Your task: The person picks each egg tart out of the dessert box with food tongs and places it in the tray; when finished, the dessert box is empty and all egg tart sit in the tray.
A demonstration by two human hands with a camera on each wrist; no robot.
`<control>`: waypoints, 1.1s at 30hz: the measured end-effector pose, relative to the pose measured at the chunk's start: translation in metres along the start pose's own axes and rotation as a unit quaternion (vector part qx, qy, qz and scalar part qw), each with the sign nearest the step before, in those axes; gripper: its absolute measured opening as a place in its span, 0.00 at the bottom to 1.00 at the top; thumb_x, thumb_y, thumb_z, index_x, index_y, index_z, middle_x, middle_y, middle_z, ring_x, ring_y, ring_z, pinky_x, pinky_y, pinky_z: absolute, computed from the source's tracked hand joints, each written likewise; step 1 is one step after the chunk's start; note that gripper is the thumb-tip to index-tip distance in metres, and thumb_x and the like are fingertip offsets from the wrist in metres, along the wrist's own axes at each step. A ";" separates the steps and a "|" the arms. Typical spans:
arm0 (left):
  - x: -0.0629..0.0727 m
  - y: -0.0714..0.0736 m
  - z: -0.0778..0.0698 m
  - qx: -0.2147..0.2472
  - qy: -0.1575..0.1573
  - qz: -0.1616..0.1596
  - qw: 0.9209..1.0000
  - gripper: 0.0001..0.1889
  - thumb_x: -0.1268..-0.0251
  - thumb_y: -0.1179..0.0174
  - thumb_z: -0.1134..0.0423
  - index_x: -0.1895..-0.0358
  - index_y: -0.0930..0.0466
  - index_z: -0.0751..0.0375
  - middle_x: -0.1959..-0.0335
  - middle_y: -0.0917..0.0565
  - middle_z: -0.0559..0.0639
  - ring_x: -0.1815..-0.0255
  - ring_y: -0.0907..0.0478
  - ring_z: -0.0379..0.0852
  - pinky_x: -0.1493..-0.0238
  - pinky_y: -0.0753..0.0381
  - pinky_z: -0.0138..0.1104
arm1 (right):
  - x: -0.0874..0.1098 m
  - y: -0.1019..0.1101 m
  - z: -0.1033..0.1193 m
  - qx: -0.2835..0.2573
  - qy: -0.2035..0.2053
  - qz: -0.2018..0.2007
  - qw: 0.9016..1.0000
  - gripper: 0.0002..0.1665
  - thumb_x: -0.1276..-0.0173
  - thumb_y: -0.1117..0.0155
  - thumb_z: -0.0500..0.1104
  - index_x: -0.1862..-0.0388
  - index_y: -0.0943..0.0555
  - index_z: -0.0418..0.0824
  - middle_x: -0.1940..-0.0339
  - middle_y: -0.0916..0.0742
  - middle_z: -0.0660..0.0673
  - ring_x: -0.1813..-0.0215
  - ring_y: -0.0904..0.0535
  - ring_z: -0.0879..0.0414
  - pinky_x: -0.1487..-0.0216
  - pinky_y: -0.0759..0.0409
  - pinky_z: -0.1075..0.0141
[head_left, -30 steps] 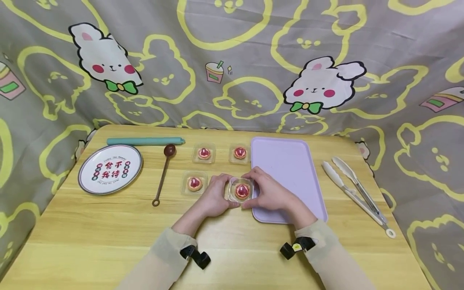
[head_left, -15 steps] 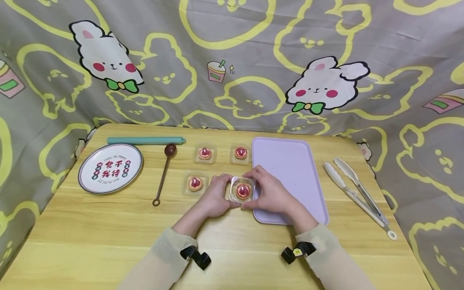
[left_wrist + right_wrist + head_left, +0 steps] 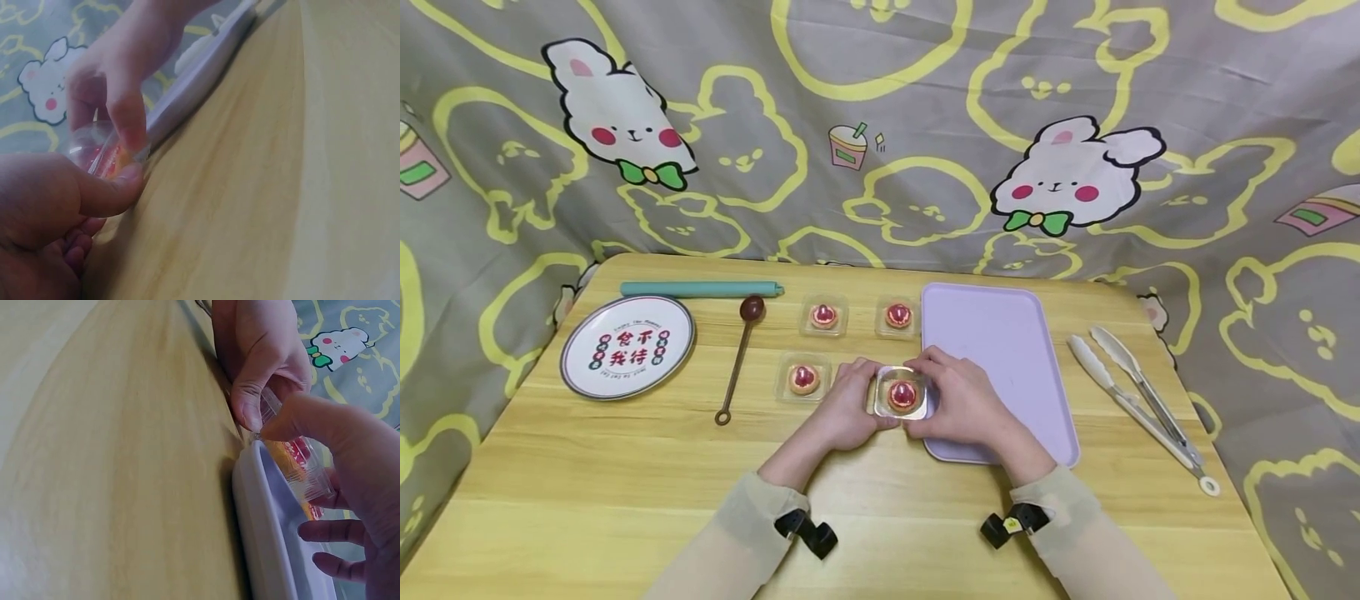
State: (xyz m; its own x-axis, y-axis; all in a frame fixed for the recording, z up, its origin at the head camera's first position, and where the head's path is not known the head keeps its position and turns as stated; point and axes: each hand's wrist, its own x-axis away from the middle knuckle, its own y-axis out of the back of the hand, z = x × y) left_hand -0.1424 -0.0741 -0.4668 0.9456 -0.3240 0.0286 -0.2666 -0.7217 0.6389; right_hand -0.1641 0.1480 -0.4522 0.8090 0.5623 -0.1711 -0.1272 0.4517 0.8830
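A clear plastic box (image 3: pixel 883 407) holding a small tart with a shiny red top (image 3: pixel 902 395) is between both hands, by the left edge of the lilac tray (image 3: pixel 1000 367). My left hand (image 3: pixel 850 410) grips its left side, thumb at the near edge. From the other side my right hand (image 3: pixel 958 396) pinches it between thumb and fingers. In the right wrist view the box (image 3: pixel 320 485) tilts beside the tray's rim, and two right-hand fingers stand away from it. Fingers hide parts of the box in the left wrist view. Similar boxed tarts stand close by, one box (image 3: pixel 784 392) left of my left hand.
Two more boxed tarts, in a left box (image 3: pixel 805 329) and a right box (image 3: pixel 882 330), stand farther back. Leftward lie a brown spoon (image 3: pixel 741 358), a white plate (image 3: pixel 625 379) and a teal stick (image 3: pixel 700 289). Metal tongs (image 3: pixel 1138 408) lie right of the tray. A patterned curtain (image 3: pixel 917 75) surrounds the table.
Both hands keep hold of the box in nearly the same place. My right hand has shifted slightly, and the box's rim shows a brighter reflection.
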 end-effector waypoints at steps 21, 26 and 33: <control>-0.001 -0.003 0.000 -0.003 -0.004 -0.010 1.000 0.33 0.54 0.15 0.65 0.41 0.20 0.61 0.45 0.20 0.49 0.39 0.29 0.53 0.31 0.28 0.48 | -0.003 0.001 -0.005 0.020 0.016 0.015 1.000 0.50 0.61 0.19 0.66 0.40 0.13 0.41 0.50 0.16 0.54 0.64 0.23 0.61 0.62 0.26 0.59; -0.001 -0.002 -0.001 -0.006 0.000 -0.007 1.000 0.35 0.54 0.15 0.63 0.40 0.21 0.62 0.45 0.19 0.50 0.38 0.29 0.53 0.31 0.28 0.47 | -0.003 0.000 -0.007 -0.006 0.011 0.017 1.000 0.48 0.60 0.17 0.63 0.40 0.15 0.43 0.51 0.16 0.55 0.59 0.20 0.60 0.56 0.21 0.56; -0.002 -0.001 0.001 -0.003 -0.005 -0.001 1.000 0.36 0.56 0.14 0.62 0.41 0.21 0.64 0.49 0.20 0.49 0.42 0.29 0.51 0.34 0.26 0.45 | -0.005 0.002 -0.007 -0.056 0.014 0.027 0.998 0.47 0.60 0.12 0.57 0.40 0.21 0.46 0.50 0.16 0.55 0.56 0.21 0.59 0.54 0.21 0.56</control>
State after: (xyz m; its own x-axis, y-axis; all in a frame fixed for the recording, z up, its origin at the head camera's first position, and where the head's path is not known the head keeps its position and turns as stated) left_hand -0.1438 -0.0736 -0.4680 0.9439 -0.3295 0.0201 -0.2645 -0.7184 0.6433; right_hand -0.1727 0.1505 -0.4527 0.7829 0.6066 -0.1382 -0.2344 0.4934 0.8376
